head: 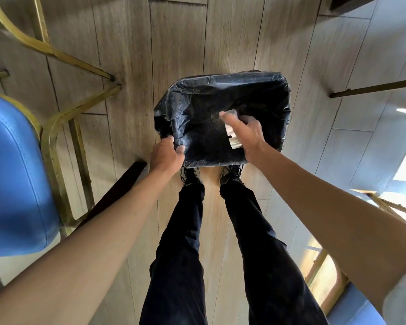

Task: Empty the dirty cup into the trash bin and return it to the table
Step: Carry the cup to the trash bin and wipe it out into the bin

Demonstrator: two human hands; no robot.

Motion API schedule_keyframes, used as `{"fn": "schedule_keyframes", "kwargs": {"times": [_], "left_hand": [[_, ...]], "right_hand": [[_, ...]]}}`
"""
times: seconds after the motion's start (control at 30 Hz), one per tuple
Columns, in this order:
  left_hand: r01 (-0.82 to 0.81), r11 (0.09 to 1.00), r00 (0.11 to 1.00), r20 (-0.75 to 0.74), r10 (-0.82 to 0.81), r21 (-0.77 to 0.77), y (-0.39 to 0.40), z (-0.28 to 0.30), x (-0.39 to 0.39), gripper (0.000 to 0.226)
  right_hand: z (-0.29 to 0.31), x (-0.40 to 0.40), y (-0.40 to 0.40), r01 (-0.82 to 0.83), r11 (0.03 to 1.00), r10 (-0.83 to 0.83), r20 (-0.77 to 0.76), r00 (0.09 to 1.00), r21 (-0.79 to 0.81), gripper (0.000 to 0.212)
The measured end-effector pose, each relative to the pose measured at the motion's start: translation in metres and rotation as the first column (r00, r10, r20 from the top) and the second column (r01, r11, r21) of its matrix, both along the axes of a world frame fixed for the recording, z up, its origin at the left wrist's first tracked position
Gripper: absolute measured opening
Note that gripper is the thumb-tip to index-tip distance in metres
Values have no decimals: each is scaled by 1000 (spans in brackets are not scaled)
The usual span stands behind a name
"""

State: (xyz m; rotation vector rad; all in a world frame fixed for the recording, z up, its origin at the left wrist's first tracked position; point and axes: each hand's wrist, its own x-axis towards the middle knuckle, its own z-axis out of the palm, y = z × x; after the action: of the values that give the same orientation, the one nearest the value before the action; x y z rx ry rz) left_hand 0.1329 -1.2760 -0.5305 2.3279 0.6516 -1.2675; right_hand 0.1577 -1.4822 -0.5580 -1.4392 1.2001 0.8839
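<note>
Two bare forearms reach down over dark trouser legs toward the floor. Left of them stands a blue chair (14, 172). Further in, the left hand (165, 153) pinches the black liner at the near-left rim of the trash bin (220, 77), fingers clamped on the plastic. To its right, the right hand (246, 132) grips the cup (232, 127), tipped over the bin's opening, fingers wrapped around it. Emptying looks under way; carrying the cup to the surface, which is not in view, remains.

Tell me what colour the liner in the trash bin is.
Black: the liner is glossy, crinkled plastic, seen in the head view.
</note>
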Motion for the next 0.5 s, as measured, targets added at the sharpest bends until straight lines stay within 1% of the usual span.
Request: {"fn": "schedule_keyframes", "kwargs": {"times": [0.07,0.1,0.2,0.27,0.33,0.37,0.4,0.43,0.5], "left_hand": [[-1,1000,1000,-3,1,-2,1,1,-1,36],[1,1000,1000,-3,-1,-4,1,1,0,35],[0,1000,1000,-6,0,-18,1,2,1,38],[-8,1000,1000,-4,8,-22,2,1,1,37],[-17,999,1000,1,17,-27,2,1,0,37],[-18,999,1000,4,19,-31,2,2,-1,38],[-20,999,1000,6,20,-33,1,4,-1,39],[-23,999,1000,6,23,-32,0,5,-1,40],[-27,999,1000,11,27,-35,1,5,-1,40]], "right_hand": [[1,2,1,46,997,-45,7,999,-67,105],[1,2,1,25,996,-24,17,1000,-86,103],[2,2,2,-154,981,163,64,985,-118,94],[3,4,2,-157,974,174,91,981,-166,91],[7,7,4,-144,976,160,95,983,-162,90],[8,7,6,-186,970,202,96,975,-155,89],[8,7,8,-242,955,263,116,958,-169,86],[9,6,11,-281,935,317,159,935,-216,83],[11,3,15,-272,904,363,257,896,-329,81]]}}
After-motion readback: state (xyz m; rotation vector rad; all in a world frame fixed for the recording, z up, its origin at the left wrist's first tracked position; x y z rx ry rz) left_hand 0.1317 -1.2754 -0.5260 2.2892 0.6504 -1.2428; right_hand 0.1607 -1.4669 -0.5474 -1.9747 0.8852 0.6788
